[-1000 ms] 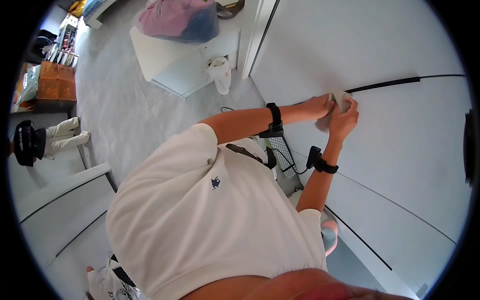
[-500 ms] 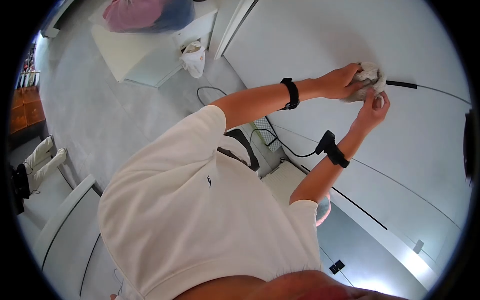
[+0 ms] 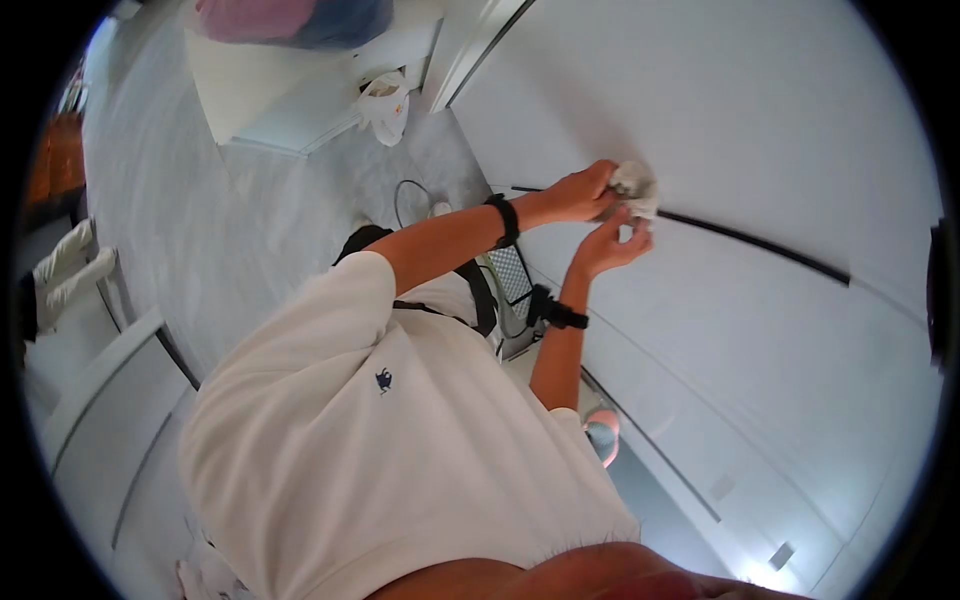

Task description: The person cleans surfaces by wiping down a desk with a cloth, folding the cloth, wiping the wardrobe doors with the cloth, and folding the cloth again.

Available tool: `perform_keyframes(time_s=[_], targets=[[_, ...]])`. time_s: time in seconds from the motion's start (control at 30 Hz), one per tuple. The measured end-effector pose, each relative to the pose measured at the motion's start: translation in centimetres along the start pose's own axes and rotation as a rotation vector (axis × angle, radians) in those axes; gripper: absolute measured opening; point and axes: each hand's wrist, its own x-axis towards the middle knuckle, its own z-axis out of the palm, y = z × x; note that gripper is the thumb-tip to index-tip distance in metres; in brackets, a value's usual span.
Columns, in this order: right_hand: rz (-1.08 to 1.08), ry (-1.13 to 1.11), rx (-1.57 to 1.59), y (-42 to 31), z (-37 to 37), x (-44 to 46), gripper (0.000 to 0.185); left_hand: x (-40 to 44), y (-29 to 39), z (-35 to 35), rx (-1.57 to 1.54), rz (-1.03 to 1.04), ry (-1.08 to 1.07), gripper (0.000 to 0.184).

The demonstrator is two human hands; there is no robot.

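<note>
A crumpled, off-white cloth is pressed against the white panel front, over a long black strip set in it. My left hand, wearing a black wristband, is closed round the near side of the cloth. Just below it, my right hand pinches the cloth's lower edge with curled fingers. A black band with a small box on it circles my right wrist. Part of the strip lies hidden behind the cloth and hands.
A white plastic bag leans beside a low white cabinet bearing a pink and blue bundle. A dark cable curves on the grey floor. Near my right arm is a round pink-edged object.
Both hands and the cloth have moved left along the black strip, and more of it shows to their right. The camera view has shifted slightly too.
</note>
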Motion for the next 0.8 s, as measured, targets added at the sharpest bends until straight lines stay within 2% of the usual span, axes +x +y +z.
perform_keyframes(time_s=[0.07,0.1,0.13,0.17,0.2,0.23,0.27,0.33,0.37,0.43,0.53,0.57,0.63,0.67,0.73,0.8], targets=[[0.054,-0.223,0.067,1.9,2.0,-2.0,0.043,-0.1,-4.4,-1.1,-0.114,-0.244,-0.075,0.063],[0.045,-0.355,0.071,2.6,3.3,-2.7,0.045,-0.2,-5.7,-2.3,-0.265,-0.431,-0.129,0.068],[-0.082,-0.462,0.015,3.9,5.0,-3.3,0.046,-0.5,-7.1,-3.2,-0.43,-0.615,-0.191,0.073],[-0.213,-0.57,-0.051,5.1,6.3,-3.4,0.048,-1.0,-8.8,-3.9,-0.588,-0.69,-0.135,0.079],[-0.23,-0.598,-0.066,5.2,7.5,-3.4,0.048,-1.4,-10.5,-4.4,-0.748,-0.763,-0.076,0.085],[-0.113,-0.742,-0.007,4.4,7.8,-3.4,0.05,-1.9,-10.0,-4.8,-0.78,-0.76,-0.057,0.085],[0.016,-0.893,0.046,3.9,8.0,-2.9,0.052,-2.1,-9.6,-5.2,-0.775,-0.703,0.082,0.086],[-0.078,-0.96,0.095,2.3,8.2,-1.4,0.053,-1.3,-10.6,-4.9,-0.685,-0.599,0.372,0.083],[-0.16,-0.977,0.165,1.1,8.5,-1.2,0.054,-0.4,-11.9,-4.7,-0.713,-0.462,0.504,0.08],[-0.206,-0.937,0.167,-1.7,8.1,-0.2,0.049,2.0,-10.7,-6.1,-0.662,-0.266,0.679,0.072],[-0.513,-0.574,0.054,-5.2,5.3,-0.1,0.03,2.8,-3.1,-11.8,-0.361,-0.196,0.725,0.057],[-0.621,-0.492,-0.05,-5.7,4.5,0.5,0.023,3.6,-3.4,-12.6,-0.377,-0.203,0.713,0.057],[-0.795,-0.294,-0.122,-6.1,3.9,2.4,0.014,5.4,-4.9,-14.0,-0.056,-0.06,0.789,0.054],[-0.839,-0.205,-0.113,-6.1,3.6,3.3,0.011,5.9,-6.6,-13.6,-0.076,-0.079,0.785,0.054],[-0.965,0.016,-0.108,-10.1,3.3,4.8,0.009,5.3,-9.5,-16.1,-0.081,-0.158,0.953,0.044],[-1.045,0.258,0.034,-12.5,2.8,7.8,0.012,3.6,-13.8,-16.5,-0.091,-0.56,0.833,0.049]])
